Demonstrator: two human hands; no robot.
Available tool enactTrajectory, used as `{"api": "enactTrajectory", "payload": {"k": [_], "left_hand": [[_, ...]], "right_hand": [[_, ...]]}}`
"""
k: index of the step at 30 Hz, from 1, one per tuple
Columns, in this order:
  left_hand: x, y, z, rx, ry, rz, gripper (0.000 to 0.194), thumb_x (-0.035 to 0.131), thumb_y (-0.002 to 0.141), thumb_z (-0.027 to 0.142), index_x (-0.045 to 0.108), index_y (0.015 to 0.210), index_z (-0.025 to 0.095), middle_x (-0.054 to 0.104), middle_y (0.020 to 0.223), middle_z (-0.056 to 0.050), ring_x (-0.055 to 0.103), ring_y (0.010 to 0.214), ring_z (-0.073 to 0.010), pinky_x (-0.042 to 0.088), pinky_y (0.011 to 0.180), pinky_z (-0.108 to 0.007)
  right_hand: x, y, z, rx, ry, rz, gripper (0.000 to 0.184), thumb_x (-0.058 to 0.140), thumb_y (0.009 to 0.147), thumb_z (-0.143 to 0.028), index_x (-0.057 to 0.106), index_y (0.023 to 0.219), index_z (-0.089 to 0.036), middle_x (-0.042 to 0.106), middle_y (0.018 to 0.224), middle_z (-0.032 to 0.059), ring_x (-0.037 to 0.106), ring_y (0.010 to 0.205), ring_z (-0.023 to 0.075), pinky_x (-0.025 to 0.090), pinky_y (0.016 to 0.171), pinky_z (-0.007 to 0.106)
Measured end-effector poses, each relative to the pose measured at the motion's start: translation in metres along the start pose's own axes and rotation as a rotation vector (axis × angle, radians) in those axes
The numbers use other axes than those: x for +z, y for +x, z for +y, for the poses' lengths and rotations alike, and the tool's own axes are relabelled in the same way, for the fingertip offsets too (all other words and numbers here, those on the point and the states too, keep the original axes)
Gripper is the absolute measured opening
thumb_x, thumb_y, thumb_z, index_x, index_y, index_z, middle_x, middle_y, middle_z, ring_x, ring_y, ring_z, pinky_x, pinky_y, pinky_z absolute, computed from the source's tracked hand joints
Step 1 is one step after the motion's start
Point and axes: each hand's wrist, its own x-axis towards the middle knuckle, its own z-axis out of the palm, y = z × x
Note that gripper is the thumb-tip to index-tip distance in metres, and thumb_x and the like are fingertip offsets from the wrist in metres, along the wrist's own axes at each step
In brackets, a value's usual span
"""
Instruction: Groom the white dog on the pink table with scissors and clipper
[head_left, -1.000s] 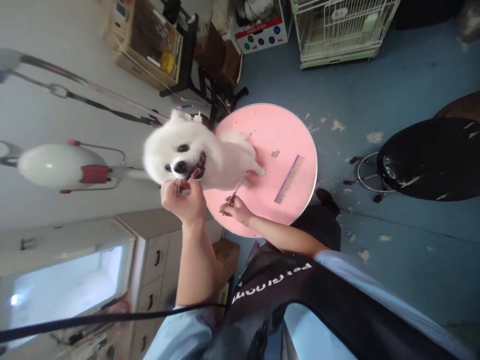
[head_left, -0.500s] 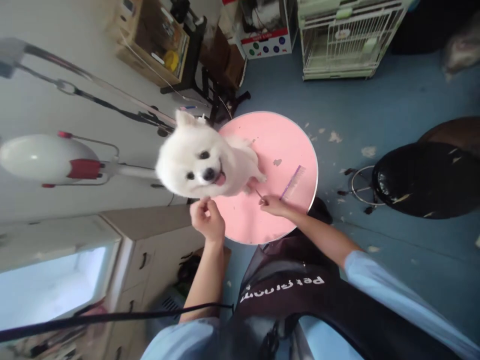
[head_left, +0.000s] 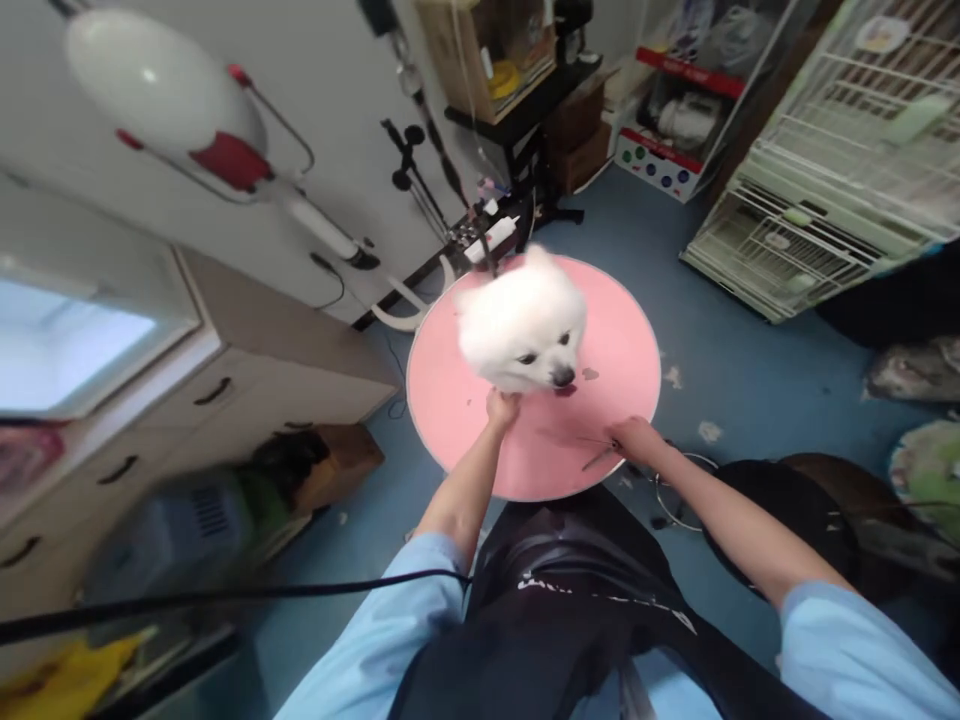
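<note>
A fluffy white dog (head_left: pixel 525 325) is on the round pink table (head_left: pixel 540 470), its head turned towards the right and its mouth slightly open. My left hand (head_left: pixel 502 408) is against the fur below its cheek, fingers curled and partly hidden there. Over the table's right side my right hand (head_left: pixel 634 440) grips a pair of scissors (head_left: pixel 600 455), whose blades are spread and point left, apart from the dog. A grey patch (head_left: pixel 590 374) marks the tabletop near the dog's muzzle. The dog's body is mostly hidden beneath its head.
A dark strap (head_left: pixel 442 150) hangs down behind the dog. A white lamp-like device (head_left: pixel 165 95) on an arm is at upper left. Wire cages (head_left: pixel 810 220) stand at upper right, a black stool (head_left: pixel 780 515) right of the table. Fur tufts (head_left: pixel 709 432) lie on the blue floor.
My view has turned and shifted. The dog's head has turned from facing me towards the right. My left hand has gone from beside its face to its fur; my right hand has moved right with the scissors.
</note>
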Motion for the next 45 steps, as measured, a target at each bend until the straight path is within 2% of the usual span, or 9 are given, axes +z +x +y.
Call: {"api": "enactTrajectory", "payload": {"k": [5,10,16,21,24,28,31,40,45], "left_hand": [[0.016,-0.071,-0.023,-0.061,-0.143,-0.05,0.013,0.057,0.077,0.028,0.06,0.078,0.016,0.061,0.079,-0.003,0.056,0.084,-0.0184,0.044,0.082,-0.029],[0.009,-0.117,-0.03,-0.005,-0.261,-0.155,0.015,0.053,0.078,0.029,0.055,0.071,0.016,0.055,0.068,0.0,0.051,0.072,-0.0139,0.042,0.071,-0.025],[-0.006,-0.108,-0.042,0.113,-0.201,-0.278,0.015,0.054,0.077,0.028,0.058,0.07,0.015,0.057,0.068,0.0,0.051,0.069,-0.0135,0.041,0.07,-0.025],[-0.025,-0.088,-0.068,0.287,-0.018,-0.415,0.015,0.058,0.077,0.029,0.057,0.068,0.017,0.056,0.068,-0.001,0.049,0.07,-0.0144,0.038,0.072,-0.027],[-0.038,-0.078,-0.08,0.393,0.077,-0.483,0.022,0.059,0.079,0.031,0.051,0.062,0.018,0.052,0.064,-0.001,0.045,0.067,-0.015,0.037,0.072,-0.029],[-0.053,-0.068,-0.085,0.504,0.153,-0.538,0.027,0.061,0.08,0.032,0.046,0.061,0.02,0.052,0.065,-0.003,0.046,0.07,-0.0166,0.038,0.075,-0.031],[-0.061,-0.062,-0.085,0.556,0.201,-0.567,0.027,0.059,0.083,0.033,0.047,0.063,0.02,0.054,0.068,-0.004,0.049,0.072,-0.0177,0.039,0.076,-0.031],[-0.08,-0.047,-0.08,0.586,0.303,-0.641,0.018,0.058,0.086,0.033,0.065,0.083,0.016,0.067,0.08,-0.005,0.06,0.079,-0.0173,0.046,0.078,-0.027],[-0.095,-0.059,-0.047,0.6,0.303,-0.685,0.022,0.052,0.084,0.033,0.064,0.08,0.015,0.07,0.082,-0.008,0.061,0.076,-0.0185,0.046,0.073,-0.028]], "right_hand": [[0.041,-0.034,-0.015,0.186,0.253,0.114,0.028,0.049,0.093,-0.026,0.065,0.115,-0.018,0.074,0.104,0.0164,0.07,0.102,0.0288,0.046,0.088,0.034],[0.062,-0.017,-0.064,0.451,0.699,0.25,0.04,0.033,0.095,-0.03,0.066,0.112,-0.015,0.074,0.091,0.0145,0.071,0.088,0.0279,0.053,0.073,0.035],[0.054,0.009,-0.1,0.52,0.744,0.217,0.038,0.04,0.095,-0.04,0.066,0.078,-0.02,0.068,0.069,0.0131,0.07,0.081,0.0281,0.05,0.07,0.035],[0.064,0.016,-0.171,0.318,1.257,0.121,0.016,0.063,0.08,-0.034,0.059,0.083,-0.019,0.062,0.065,0.0001,0.057,0.059,0.0152,0.043,0.06,0.027],[0.071,0.028,-0.228,0.263,1.364,0.278,0.022,0.07,0.071,-0.029,0.056,0.084,-0.019,0.062,0.071,-0.0021,0.055,0.062,0.0132,0.041,0.06,0.025],[0.07,0.039,-0.274,0.474,1.108,0.521,0.026,0.072,0.071,-0.028,0.051,0.084,-0.02,0.061,0.08,-0.0012,0.055,0.072,0.0146,0.04,0.067,0.027],[0.068,0.043,-0.286,0.534,1.083,0.561,0.019,0.065,0.076,-0.018,0.05,0.087,-0.02,0.061,0.083,-0.0012,0.055,0.074,0.0139,0.04,0.071,0.027],[0.066,0.061,-0.279,0.411,1.239,0.599,0.023,0.069,0.069,-0.018,0.053,0.085,-0.018,0.059,0.079,-0.0036,0.052,0.071,0.0119,0.038,0.066,0.024],[0.043,0.047,-0.269,0.351,1.312,0.596,0.027,0.072,0.067,-0.009,0.058,0.089,-0.016,0.061,0.079,-0.0035,0.054,0.071,0.011,0.04,0.066,0.022]]}}
